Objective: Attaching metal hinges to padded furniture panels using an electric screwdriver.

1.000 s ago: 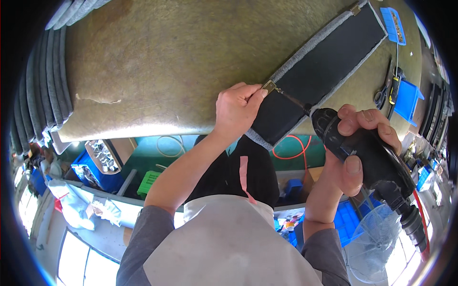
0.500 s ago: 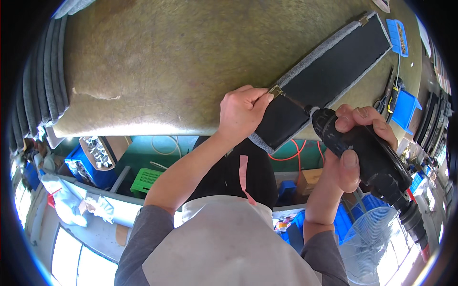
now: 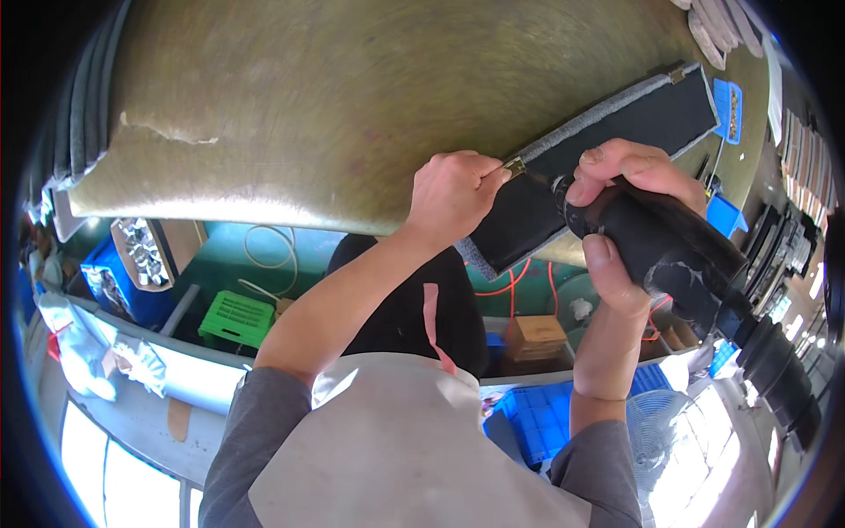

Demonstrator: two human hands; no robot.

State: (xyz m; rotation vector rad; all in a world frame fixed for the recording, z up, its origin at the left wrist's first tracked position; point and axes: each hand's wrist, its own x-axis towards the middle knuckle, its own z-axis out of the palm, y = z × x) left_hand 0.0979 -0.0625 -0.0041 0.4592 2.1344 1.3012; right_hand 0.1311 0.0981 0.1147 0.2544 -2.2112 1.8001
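A long black panel (image 3: 647, 128) with grey felt-like edging lies at a slant on the table. At its edge, my left hand (image 3: 453, 195) pinches a small brass-coloured metal fitting (image 3: 516, 166) between thumb and finger. A similar fitting (image 3: 677, 77) sits at the panel's far end. My right hand (image 3: 627, 172) is wrapped round a black power screwdriver (image 3: 691, 231), held over the panel. Its nose points at the pinched fitting. Whether the bit touches a screw there is too small to tell.
A blue tray (image 3: 728, 107) of small metal pieces stands beyond the panel, with a blue bin (image 3: 725, 216) nearer. Grey padded pieces (image 3: 84, 97) hang over the table's left side. Below the front edge are a green crate (image 3: 238, 319), a wooden block (image 3: 533, 338) and orange hoses.
The screwdriver has moved toward the pinched fitting, its nose now closer over the panel. My left hand keeps its pinch. The whole view has shifted somewhat.
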